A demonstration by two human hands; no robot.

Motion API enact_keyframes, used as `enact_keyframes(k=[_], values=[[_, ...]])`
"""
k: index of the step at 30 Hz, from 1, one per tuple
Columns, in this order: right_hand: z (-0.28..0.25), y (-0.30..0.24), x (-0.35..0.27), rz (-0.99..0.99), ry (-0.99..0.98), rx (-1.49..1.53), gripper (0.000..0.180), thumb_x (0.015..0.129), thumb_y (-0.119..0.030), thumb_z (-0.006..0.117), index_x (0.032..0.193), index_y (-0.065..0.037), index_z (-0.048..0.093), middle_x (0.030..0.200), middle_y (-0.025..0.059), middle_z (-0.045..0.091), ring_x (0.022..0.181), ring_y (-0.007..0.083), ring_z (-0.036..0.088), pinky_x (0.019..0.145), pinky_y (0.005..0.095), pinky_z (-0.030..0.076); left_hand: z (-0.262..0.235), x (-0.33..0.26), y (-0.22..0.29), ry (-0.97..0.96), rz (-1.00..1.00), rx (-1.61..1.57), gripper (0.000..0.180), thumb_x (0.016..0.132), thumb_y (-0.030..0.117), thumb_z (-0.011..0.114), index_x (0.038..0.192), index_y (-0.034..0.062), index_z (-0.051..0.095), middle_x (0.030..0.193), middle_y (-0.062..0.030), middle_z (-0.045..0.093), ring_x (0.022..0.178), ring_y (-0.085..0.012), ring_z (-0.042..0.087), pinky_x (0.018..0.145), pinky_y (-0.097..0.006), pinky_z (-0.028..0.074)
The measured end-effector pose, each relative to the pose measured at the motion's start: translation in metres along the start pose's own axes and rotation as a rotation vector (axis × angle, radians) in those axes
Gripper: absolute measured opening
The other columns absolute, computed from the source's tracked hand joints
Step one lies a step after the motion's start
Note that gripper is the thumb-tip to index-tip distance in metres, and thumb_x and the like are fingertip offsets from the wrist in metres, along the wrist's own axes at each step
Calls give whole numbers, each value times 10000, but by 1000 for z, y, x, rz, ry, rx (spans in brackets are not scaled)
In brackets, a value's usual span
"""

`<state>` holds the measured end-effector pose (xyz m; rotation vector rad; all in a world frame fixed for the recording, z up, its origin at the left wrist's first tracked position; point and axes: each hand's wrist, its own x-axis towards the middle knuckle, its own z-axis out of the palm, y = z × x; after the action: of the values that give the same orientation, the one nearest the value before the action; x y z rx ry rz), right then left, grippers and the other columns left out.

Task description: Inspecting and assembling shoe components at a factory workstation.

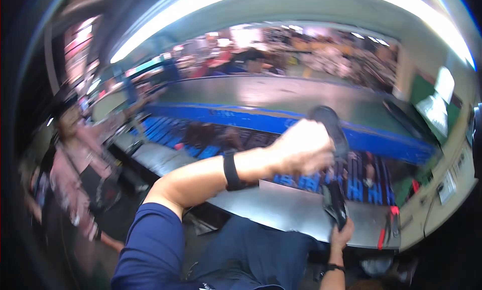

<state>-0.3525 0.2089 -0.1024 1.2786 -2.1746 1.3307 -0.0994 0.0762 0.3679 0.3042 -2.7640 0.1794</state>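
We have R hand [343,233], b/w 4 & 5 o'clock, closed round the lower end of a long glossy black shoe-like piece [335,202], which slants up twd 2–3 o'clock; can't tell if 1 item or 2. L hand [306,145], approx 3 o'clock, fingers curled, blurred; can't tell if it grips.

Surface: silver sheet-metal ledge [271,204] at 5, blue-and-black slotted rack [361,184] nr 4, blue-edged grey-green bench [241,91] at 12, red-handled tools [381,237] at 4.

Room: pink-topped co-worker [68,162] at 9, white lamp [436,111] nr 3, cluttered bkgd beyond bench.
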Motion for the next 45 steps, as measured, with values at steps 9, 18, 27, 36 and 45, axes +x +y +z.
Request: enact_keyframes(k=[9, 18, 27, 36, 45], values=[[-58, -121, 94, 2, -452, -193, 654, 722, -163, 712, 1351, -105, 541, 1294, 202, 595, 1189, 396, 563, 988, 469, 463, 214, -399, 118, -138, 143, -422, 198, 880, 280, 620, 892, 86, 586, 849, -76, 548, 842, -251, 564, 727, -394, 414], [-116, -231, 59, 5, -351, 496, 347, 841, -198, 684, 1084, 45, 639, 1012, 88, 657, 940, 187, 621, 871, 333, 507, 209, -421, 17, 463, -429, -676, 193, 869, 219, 710, 972, 57, 692, 947, -135, 665, 906, -348, 641, 816, -428, 519], [-52, -278, -36, 531, -799, 1247, 363, 889, -259, 560, 1124, 16, 593, 995, 127, 677, 869, 232, 669, 827, 345, 549, 275, -445, -69, 435, -1250, -1351, 384, 919, 245, 706, 1196, -17, 660, 1126, -127, 688, 1043, -181, 635, 928, -355, 511], [-61, -183, -160, 1221, -977, 1717, 1000, 884, -815, 336, 1420, 20, 465, 1317, 321, 562, 1137, 468, 612, 996, 559, 495, 210, -410, -32, 547, -574, -2440, 647, 1058, 468, 377, 1466, -33, 393, 1442, -255, 485, 1372, -366, 450, 1098, -469, 436], [-79, -198, -165, 1323, -867, 1763, 1014, 866, -848, 258, 1323, 6, 560, 1093, 338, 650, 1008, 498, 637, 864, 591, 531, 181, -371, 12, 342, -867, -2017, 620, 1080, 458, 260, 1406, -24, 475, 1363, -214, 569, 1302, -312, 534, 1104, -422, 433]])
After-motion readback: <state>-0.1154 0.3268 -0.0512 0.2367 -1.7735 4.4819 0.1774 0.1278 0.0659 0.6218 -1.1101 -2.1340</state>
